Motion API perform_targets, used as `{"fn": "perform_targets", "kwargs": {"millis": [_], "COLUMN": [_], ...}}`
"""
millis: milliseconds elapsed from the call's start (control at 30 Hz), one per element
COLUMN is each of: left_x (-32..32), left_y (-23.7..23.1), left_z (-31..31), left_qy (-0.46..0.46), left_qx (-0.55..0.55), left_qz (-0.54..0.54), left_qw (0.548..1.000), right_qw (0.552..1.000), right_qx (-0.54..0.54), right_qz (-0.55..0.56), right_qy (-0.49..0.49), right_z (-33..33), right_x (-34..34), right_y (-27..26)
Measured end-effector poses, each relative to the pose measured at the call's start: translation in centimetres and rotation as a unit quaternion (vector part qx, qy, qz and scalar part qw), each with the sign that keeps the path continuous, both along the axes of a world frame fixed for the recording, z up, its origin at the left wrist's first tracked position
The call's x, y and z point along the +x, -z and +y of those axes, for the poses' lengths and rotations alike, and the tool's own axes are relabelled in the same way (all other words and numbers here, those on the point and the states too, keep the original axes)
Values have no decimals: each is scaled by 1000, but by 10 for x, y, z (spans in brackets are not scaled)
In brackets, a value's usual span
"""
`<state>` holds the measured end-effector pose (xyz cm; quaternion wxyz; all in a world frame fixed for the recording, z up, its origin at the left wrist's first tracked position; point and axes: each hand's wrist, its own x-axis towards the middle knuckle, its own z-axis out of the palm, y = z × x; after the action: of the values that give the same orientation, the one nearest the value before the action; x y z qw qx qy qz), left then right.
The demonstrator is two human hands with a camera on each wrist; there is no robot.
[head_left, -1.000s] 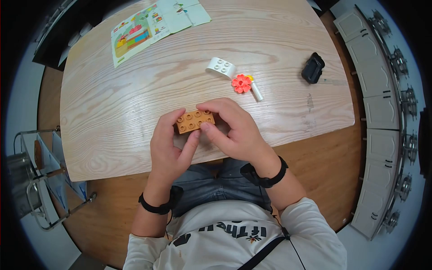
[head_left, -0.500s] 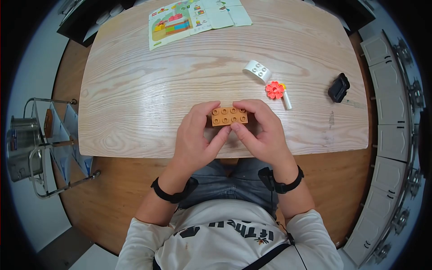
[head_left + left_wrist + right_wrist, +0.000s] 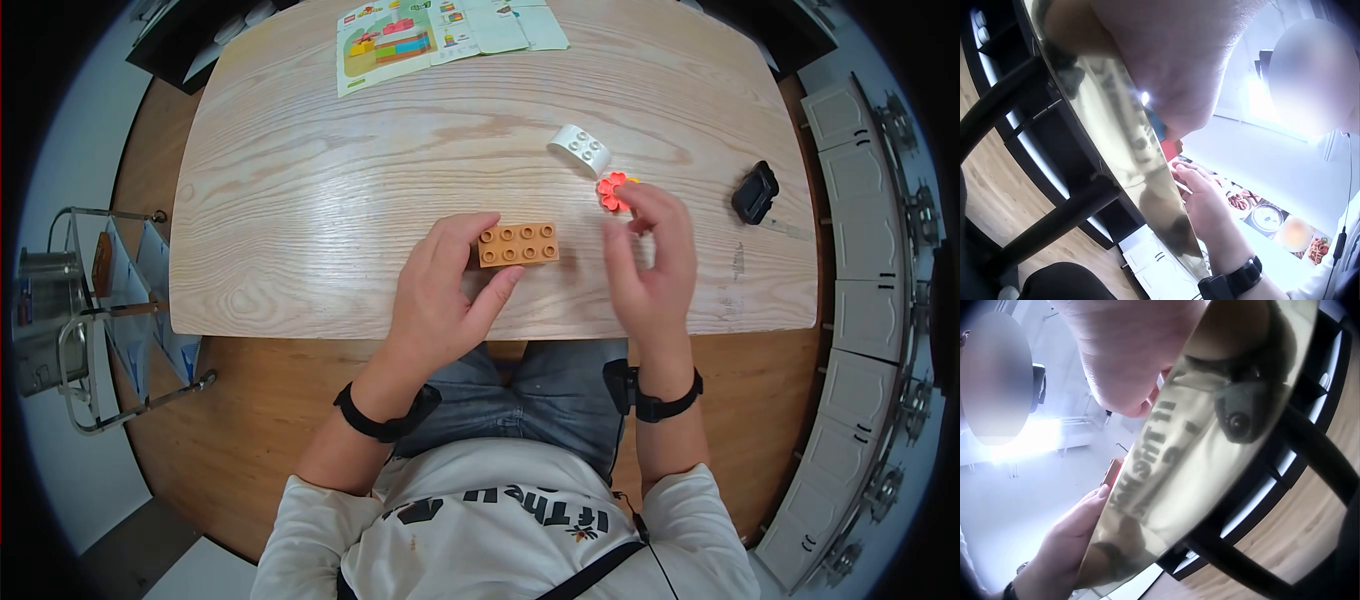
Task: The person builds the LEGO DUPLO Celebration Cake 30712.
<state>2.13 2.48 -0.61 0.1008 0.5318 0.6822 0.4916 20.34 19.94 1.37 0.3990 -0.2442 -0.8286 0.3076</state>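
An orange-brown toy building brick [image 3: 518, 246], with two rows of studs on top, lies near the table's front edge. My left hand [image 3: 425, 295] holds its left end, fingertips at the far edge and thumb along the near edge. Below the palm in the left wrist view, a blue piece [image 3: 1157, 127] and a red piece [image 3: 1172, 149] show. Away from the brick, my right hand [image 3: 655, 280] hovers at the red flower piece [image 3: 606, 190], thumb and index finger apart. The index finger overlaps the flower, and the hand hides the white stick beside it.
Just beyond the flower lies a white curved brick [image 3: 565, 152] with studs. Farther right is a black object [image 3: 756, 190]. A printed instruction sheet [image 3: 490, 30] lies at the table's far edge. A metal trolley [image 3: 105, 315] stands left of the table.
Both hands gripped the orange-brown brick earlier. My right hand has let go and moved right to the flower, while the left stays on the brick. The head view has also shifted.
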Motion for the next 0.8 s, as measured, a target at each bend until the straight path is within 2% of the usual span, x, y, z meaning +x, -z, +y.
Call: {"fn": "perform_targets", "kwargs": {"millis": [67,267,467,667,800], "left_x": [0,-1,0,0,0], "left_y": [0,-3,-2,-1,0], "left_z": [0,-1,-3,-3,-3], "left_qy": [5,3,-2,-4,-4], "left_qx": [-4,-2,21,33,30], "left_qz": [1,14,25,38,42], "left_qw": [1000,1000,999,999,999], "right_qw": [997,986,970,969,975], "right_qx": [16,114,136,112,137], "right_qz": [-36,-115,-193,-212,-168], "right_qy": [65,51,54,55,50], "right_z": [10,21,24,20,19], "right_x": [4,-9,-9,4,7], "right_y": [-6,-12,-11,0,7]}}
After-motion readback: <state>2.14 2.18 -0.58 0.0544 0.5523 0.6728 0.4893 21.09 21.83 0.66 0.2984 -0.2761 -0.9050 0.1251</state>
